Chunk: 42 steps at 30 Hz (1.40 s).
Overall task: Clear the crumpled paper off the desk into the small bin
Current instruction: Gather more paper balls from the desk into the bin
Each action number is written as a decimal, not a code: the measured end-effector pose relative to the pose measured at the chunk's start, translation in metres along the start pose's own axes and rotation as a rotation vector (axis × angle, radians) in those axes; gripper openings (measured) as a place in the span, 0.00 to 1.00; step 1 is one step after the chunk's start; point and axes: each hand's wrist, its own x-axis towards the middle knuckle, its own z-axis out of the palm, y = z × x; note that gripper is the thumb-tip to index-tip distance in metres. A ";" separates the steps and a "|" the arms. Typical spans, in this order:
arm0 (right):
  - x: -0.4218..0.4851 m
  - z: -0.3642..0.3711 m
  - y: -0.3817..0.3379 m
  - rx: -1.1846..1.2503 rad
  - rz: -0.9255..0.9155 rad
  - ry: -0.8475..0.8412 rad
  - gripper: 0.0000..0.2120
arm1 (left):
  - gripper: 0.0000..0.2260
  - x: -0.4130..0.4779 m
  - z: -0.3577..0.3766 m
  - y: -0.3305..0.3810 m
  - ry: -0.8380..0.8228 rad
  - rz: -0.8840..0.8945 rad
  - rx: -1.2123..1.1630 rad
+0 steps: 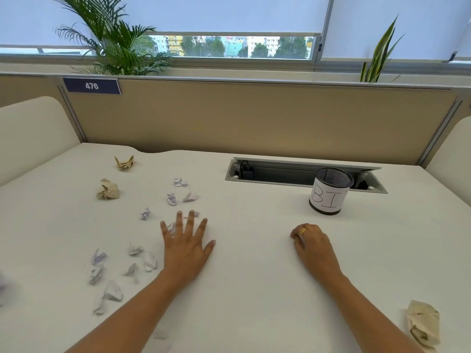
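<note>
Several small white crumpled papers (172, 199) lie scattered over the left half of the white desk (254, 263). Two tan paper balls (108, 189) sit further back on the left, and a larger tan ball (423, 323) lies at the front right. My left hand (187, 244) is flat with fingers spread, resting among the white scraps; one scrap shows just beyond its fingertips. My right hand (312, 244) rests on the desk with fingers curled under; whether it holds anything is hidden. The small black mesh bin (330, 191), labelled with white paper, stands upright beyond my right hand.
A recessed cable tray (293, 171) with a black plug opens in the desk behind the bin. A tan partition (254, 115) closes the far edge, with curved side dividers left and right. Potted plants stand behind the partition by the window.
</note>
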 end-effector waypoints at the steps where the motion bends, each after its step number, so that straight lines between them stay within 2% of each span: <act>1: 0.000 0.001 0.000 0.000 0.004 0.003 0.06 | 0.33 0.002 0.001 -0.008 -0.014 -0.035 0.015; 6: 0.000 0.001 0.001 -0.011 0.017 -0.002 0.06 | 0.28 0.011 -0.003 -0.035 -0.145 -0.149 0.060; 12: 0.000 0.001 -0.001 -0.008 0.022 -0.013 0.06 | 0.18 0.008 -0.011 -0.033 -0.074 -0.036 -0.058; 19: 0.000 0.000 -0.001 0.001 0.030 -0.021 0.07 | 0.11 0.018 -0.020 -0.018 -0.175 0.007 -0.143; 23: 0.000 -0.001 -0.002 0.014 0.057 -0.012 0.07 | 0.08 0.024 -0.027 -0.006 -0.189 -0.026 -0.280; 33: -0.001 -0.004 -0.006 0.009 0.092 0.002 0.07 | 0.04 0.036 -0.046 0.030 -0.384 -0.005 -0.599; 36: -0.001 -0.005 -0.007 0.019 0.090 0.008 0.07 | 0.10 0.047 -0.057 0.049 -0.390 0.024 -0.673; 41: -0.001 -0.004 -0.007 0.026 0.090 0.028 0.07 | 0.01 0.077 -0.089 0.092 -0.338 0.085 -0.841; 42: -0.001 -0.004 -0.008 0.025 0.089 0.029 0.07 | 0.03 0.084 -0.096 0.104 -0.322 0.114 -0.871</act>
